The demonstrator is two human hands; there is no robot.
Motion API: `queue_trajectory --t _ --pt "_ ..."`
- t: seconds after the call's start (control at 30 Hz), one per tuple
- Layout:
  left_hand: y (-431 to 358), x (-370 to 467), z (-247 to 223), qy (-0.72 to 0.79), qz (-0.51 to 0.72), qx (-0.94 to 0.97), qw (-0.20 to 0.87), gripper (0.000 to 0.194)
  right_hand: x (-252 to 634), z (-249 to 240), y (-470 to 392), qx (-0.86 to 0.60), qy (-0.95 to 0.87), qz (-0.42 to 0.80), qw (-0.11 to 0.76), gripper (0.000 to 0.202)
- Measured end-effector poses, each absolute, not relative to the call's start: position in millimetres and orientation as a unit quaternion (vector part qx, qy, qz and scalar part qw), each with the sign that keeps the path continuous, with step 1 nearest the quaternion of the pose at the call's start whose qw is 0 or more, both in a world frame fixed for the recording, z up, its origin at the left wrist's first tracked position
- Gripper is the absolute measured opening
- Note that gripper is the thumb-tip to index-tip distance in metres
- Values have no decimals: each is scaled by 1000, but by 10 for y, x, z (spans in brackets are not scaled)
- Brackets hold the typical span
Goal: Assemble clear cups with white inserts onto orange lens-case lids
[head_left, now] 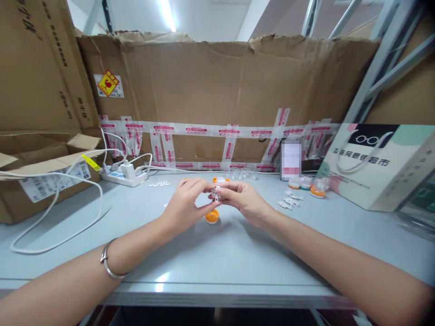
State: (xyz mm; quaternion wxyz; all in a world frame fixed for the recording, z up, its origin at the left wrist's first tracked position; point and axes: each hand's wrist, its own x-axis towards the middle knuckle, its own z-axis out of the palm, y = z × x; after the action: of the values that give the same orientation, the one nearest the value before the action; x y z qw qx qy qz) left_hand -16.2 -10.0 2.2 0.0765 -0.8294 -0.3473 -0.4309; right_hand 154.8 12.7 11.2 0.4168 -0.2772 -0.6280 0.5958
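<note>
Between the fingertips of my left hand (186, 199) and my right hand (246, 201) is a small white plastic part (216, 194) with holes or dark marks. Both hands pinch it just above the table; its exact kind is too small to tell. Right below it on the table sits a round orange-and-white cap (211, 216). Behind the fingers lies another orange piece with a white centre (221, 180), partly covered by my hands. A silver bracelet (106, 259) circles my left wrist.
Small white parts (290, 200) lie to the right, near orange-based clear containers (319, 186) and an upright phone (291, 159). White discs (159, 183) and clear pieces (241, 173) are farther back. A power strip (124, 175), cable, open carton (41, 181) and paper bag (363, 167) flank the grey table (238, 258).
</note>
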Motion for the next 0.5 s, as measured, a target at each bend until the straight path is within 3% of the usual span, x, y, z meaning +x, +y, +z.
queue_trajectory --t 0.5 --pt "-114 -187 45 -322 -469 -820 61 22 1572 130 125 -201 -577 686 395 20"
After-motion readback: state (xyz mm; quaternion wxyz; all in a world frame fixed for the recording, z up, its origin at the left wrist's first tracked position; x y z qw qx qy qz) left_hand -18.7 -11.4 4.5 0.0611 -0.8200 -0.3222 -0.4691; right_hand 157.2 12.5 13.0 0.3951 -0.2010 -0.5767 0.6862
